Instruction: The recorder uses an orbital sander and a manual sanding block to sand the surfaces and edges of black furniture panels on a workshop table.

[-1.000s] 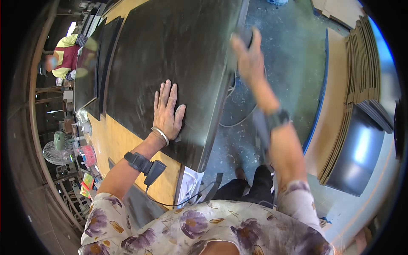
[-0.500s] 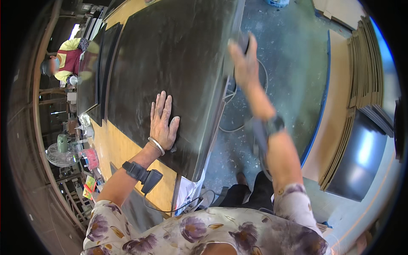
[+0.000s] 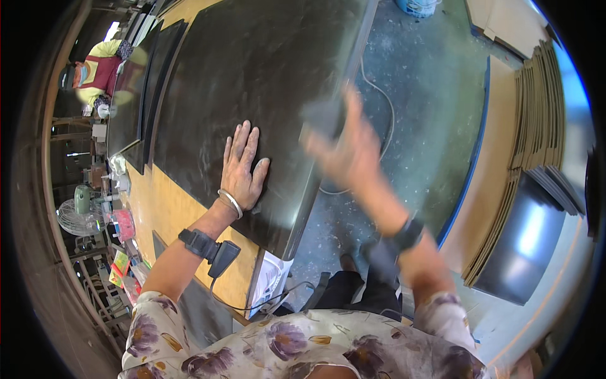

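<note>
A large dark panel [image 3: 259,76] with a smooth, dusty-looking surface lies flat in front of me. My left hand [image 3: 243,167] rests on its near part, palm down and fingers stretched out, holding nothing. At the panel's right edge, my right hand [image 3: 350,151] grips a dark grey block [image 3: 323,117], perhaps a sanding block. Motion smears both hand and block, so its underside and exact contact with the edge cannot be made out. Pale dust or wear shows along that edge.
Beneath the panel is a wooden tabletop [image 3: 158,205]. A cable [image 3: 390,120] loops beside its right edge, above the blue-grey floor. Stacked brown boards [image 3: 536,114] stand at right, a blue bucket [image 3: 418,6] at the far side. Another person [image 3: 101,72] works at left, near a fan [image 3: 79,215].
My right hand has come nearer along the panel's right edge with the block, and slightly left. The left hand stays flat on the panel. The whole view has shifted slightly.
</note>
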Motion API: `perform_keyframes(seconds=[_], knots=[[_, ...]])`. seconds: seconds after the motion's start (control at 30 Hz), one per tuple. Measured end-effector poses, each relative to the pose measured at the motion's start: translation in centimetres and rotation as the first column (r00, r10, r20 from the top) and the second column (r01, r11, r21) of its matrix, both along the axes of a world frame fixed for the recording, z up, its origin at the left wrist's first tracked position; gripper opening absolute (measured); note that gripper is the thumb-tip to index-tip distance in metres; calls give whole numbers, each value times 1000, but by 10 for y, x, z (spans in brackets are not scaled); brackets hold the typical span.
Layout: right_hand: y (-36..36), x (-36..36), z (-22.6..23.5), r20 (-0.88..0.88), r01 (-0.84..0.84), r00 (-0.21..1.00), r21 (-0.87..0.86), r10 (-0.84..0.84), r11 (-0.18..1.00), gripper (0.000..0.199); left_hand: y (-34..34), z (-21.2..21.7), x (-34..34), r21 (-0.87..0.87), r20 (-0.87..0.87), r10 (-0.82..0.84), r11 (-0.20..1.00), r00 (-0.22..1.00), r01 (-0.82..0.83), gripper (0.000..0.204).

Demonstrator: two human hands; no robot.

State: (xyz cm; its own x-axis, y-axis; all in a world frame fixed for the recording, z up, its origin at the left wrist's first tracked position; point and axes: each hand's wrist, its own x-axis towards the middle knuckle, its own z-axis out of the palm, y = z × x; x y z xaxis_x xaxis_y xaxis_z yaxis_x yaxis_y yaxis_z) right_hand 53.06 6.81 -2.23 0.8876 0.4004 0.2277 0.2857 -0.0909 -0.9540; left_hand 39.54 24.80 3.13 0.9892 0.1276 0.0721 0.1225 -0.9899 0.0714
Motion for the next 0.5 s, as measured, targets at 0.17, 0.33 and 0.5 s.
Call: perform_keyframes(seconds=[0.17, 0.33, 0.5], knots=[[21, 104, 31, -58, 140, 983, -388, -175, 911, 92, -2, -1, 1, 3, 44, 14, 1000, 999, -14, 53], [-25, -96, 36, 185, 5, 982, -276, 48, 961, 98, -2, -4, 1, 13, 90, 11, 1000, 996, -12, 50], [-37, -189, 14, 60, -84, 992, -313, 108, 946, 97, -1, -9, 0, 10, 96, 46, 999, 994, -47, 48]])
